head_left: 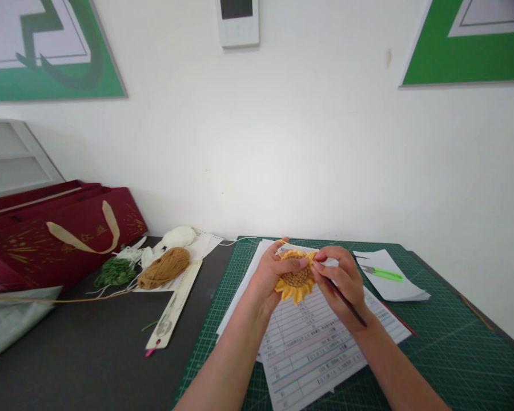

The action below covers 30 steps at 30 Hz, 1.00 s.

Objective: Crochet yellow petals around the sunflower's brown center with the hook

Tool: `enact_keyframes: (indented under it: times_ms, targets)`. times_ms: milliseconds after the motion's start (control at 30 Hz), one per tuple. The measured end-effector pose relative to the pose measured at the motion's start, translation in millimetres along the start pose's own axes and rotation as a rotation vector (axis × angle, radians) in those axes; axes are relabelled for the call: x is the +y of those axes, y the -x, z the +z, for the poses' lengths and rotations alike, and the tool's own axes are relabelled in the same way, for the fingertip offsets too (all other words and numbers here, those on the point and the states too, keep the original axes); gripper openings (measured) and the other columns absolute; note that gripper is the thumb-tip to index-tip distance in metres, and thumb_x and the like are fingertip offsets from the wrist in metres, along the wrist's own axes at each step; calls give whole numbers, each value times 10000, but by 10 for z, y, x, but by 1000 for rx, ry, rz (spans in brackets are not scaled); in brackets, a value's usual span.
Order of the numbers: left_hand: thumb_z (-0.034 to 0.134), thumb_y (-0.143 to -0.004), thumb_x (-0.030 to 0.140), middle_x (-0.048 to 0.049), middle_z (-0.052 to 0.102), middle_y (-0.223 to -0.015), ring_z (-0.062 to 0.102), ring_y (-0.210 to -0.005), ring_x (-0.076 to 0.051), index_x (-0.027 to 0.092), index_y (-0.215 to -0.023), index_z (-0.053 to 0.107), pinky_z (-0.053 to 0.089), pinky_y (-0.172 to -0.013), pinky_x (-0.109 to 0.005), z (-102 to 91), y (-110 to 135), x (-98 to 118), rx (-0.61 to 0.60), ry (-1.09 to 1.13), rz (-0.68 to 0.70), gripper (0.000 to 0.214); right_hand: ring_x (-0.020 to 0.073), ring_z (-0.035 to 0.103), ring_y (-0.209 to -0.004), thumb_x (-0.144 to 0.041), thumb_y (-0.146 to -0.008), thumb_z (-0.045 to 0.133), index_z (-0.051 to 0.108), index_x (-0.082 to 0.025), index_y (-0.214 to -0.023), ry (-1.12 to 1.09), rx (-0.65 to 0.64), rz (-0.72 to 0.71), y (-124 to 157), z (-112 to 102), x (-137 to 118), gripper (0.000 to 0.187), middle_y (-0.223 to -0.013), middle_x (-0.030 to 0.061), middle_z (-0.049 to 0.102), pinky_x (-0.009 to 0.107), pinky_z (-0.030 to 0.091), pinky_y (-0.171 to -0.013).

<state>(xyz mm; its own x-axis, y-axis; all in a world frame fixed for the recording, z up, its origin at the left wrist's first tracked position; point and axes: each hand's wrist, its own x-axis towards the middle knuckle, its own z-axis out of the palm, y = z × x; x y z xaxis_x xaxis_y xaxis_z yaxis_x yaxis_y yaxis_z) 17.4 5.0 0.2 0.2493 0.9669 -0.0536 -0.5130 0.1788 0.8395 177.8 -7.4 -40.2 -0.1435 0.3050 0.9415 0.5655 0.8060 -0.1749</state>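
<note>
L hand (265,277) pinches the crocheted flower (298,278), thumb flat across its brown centre; grip is narrow, work held up just above the papers. A yellow strand runs at the raised L index finger. R hand (345,279) has a close, pen-style hold on a dark-handled tool (346,305), prob. a crochet hook; its tip is hidden at the flower's R edge, where R fingers touch the yellow petals.

Step in hand, my read: working yellow sts round the rim, w/ petals formed along the bottom edge & the upper R part being worked. Next move prob. calls for L thumb keeping the piece steady, yarn kept under light tension & small, careful turns of the tool so no loop slips.

Under the hands: printed sheets (312,348) on a green cutting mat (454,354). To the R, green-handled snips (388,274) lie on blank paper (405,292); a thin red stick (398,319) is nearer, by the sheets' edge.

Containers, far L: red gift bag (85,225) w/ cream ribbon handle, tipped back; can't see what's in it. Pale plastic bag (17,322) in front, contents n/a to view. Btwn bag & mat, yarn lies loose: tan ball (165,269), white yarn (180,236), green bundle (115,272), plus a card strip (171,311) w/ pink tassel (152,350).
</note>
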Motion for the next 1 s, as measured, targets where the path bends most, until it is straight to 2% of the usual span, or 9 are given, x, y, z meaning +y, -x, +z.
enact_keyframes:
  times_ms: [100,200,300,367,500,633,733,867,1000]
  targets:
    - [928,-492,123,38,693,-743,634,-637,-155,203,-1524,285,494,-661,-281,10,10,-3,33,-52,113,1217,240,609,-894,-43,-869,624,604,-280,-962,81,15,24,10,76,-65,255,-956,55,638,439,511,-789]
    - [848,-555,1,91,658,-685,563,-579,-122,347,-1591,155,432,-596,-236,-2,47,37,39,-220,250,1294,250,609,-852,-74,-892,620,612,-260,-987,115,5,78,-17,100,-117,209,-923,70,670,442,482,-779]
    - [774,-632,-2,87,627,-673,519,-551,-116,379,-1609,150,393,-547,-231,-24,79,86,21,-464,334,1220,252,617,-821,-114,-908,612,625,-263,-969,84,-1,127,-49,48,-120,161,-871,59,695,438,465,-778]
    - [751,-651,6,76,627,-689,514,-553,-116,380,-1608,185,382,-538,-233,-39,85,105,4,-540,341,1173,255,620,-809,-154,-916,611,635,-265,-935,40,6,179,-54,0,-101,115,-847,55,700,437,461,-783]
    - [763,-606,-13,74,637,-706,522,-551,-104,370,-1584,279,384,-557,-232,-69,71,116,-84,-396,249,1156,238,616,-762,-248,-946,604,641,-254,-877,-77,61,371,-38,-42,-64,79,-793,47,681,408,457,-748]
    - [814,-589,22,60,666,-726,569,-580,-121,333,-1570,309,421,-589,-251,-96,64,133,-128,-279,184,1147,188,592,-667,-336,-1004,540,605,-241,-872,-277,132,610,-34,19,-38,174,-726,16,635,346,472,-651]
    - [864,-584,64,50,677,-732,590,-603,-132,302,-1566,314,450,-617,-270,-111,69,151,-150,-216,151,1151,169,581,-618,-397,-1009,517,561,-237,-843,-467,141,722,-43,99,-30,234,-711,6,623,332,505,-617]
    - [883,-588,78,42,683,-757,629,-639,-145,285,-1567,306,464,-642,-280,-134,68,174,-151,-144,131,1155,165,598,-633,-410,-982,559,507,-246,-820,-623,98,768,-42,180,-66,236,-724,-2,623,340,536,-645]
    - [896,-583,93,51,679,-729,646,-630,-151,292,-1569,304,469,-646,-281,-126,69,175,-137,-102,123,1167,165,602,-700,-374,-968,595,479,-256,-815,-611,113,715,-21,210,-101,225,-770,-11,610,335,529,-680]
